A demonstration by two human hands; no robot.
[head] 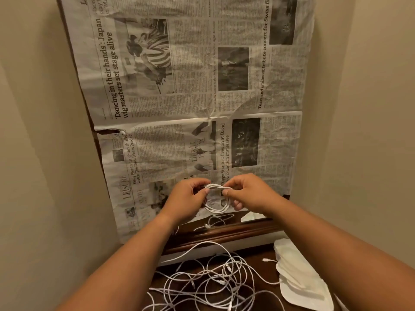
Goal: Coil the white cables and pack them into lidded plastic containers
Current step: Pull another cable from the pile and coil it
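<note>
A white cable (217, 199) hangs as a small round coil — held aloft. More white cables (211, 281) sprawl tangled on the dark surface (265, 252) — beside stacked white lids (298, 274).

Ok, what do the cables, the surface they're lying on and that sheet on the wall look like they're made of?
Cables: white with a fine ribbed texture, possibly braided sheath; the coil between the left hand and right hand looks the same. Surface: dark reddish-brown wood with a slight sheen. Sheet: matte, creased newspaper with printed columns, headlines and photos.
</note>
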